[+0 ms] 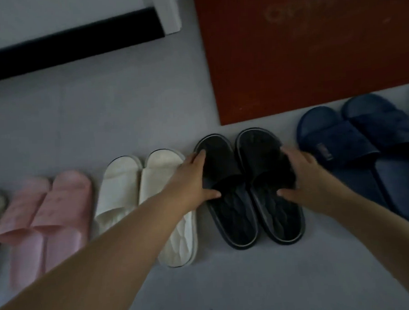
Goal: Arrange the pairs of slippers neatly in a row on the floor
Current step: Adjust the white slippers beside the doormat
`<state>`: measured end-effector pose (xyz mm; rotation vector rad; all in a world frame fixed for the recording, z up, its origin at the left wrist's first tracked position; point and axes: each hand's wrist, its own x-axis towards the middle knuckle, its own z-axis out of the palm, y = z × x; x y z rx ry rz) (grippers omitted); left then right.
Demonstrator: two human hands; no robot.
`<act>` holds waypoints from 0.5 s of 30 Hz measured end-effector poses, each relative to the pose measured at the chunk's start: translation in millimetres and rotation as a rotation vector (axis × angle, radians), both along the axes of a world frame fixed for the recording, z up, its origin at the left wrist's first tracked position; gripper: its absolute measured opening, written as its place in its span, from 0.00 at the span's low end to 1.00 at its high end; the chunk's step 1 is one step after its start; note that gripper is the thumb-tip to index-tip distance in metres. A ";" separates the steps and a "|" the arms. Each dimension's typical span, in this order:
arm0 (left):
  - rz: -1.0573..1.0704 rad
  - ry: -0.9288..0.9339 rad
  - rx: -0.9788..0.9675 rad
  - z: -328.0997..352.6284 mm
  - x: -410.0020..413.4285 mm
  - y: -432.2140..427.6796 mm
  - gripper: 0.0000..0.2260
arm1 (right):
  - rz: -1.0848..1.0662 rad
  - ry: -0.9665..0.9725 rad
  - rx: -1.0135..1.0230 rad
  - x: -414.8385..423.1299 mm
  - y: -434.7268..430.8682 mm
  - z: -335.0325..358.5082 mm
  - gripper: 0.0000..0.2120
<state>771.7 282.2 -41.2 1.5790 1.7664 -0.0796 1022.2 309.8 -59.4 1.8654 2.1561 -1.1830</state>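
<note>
Head view: 2 hands (pixel 195 179) (pixel 304 173) on 2 black slippers (pixel 235 215) (pixel 282 219)

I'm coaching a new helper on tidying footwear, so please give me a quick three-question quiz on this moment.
1. True or false: the black pair lies on the red mat.
2. Which pair do the left hand and right hand grip? A) pink B) black C) navy
3. Fill in: the pair just left of the black pair is ____.
Key: 1 false, it lies on the grey floor, off the red mat; 2 B; 3 the white pair.
</note>
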 end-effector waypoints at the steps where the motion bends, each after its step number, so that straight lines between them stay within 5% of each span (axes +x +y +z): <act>1: 0.005 0.034 -0.059 -4.3 11.4 5.2 0.44 | -0.017 0.021 -0.005 1.4 -2.5 -2.8 0.41; 15: 0.045 -0.009 0.030 -12.3 20.4 7.8 0.37 | -0.156 0.071 0.015 12.1 -23.5 -11.3 0.32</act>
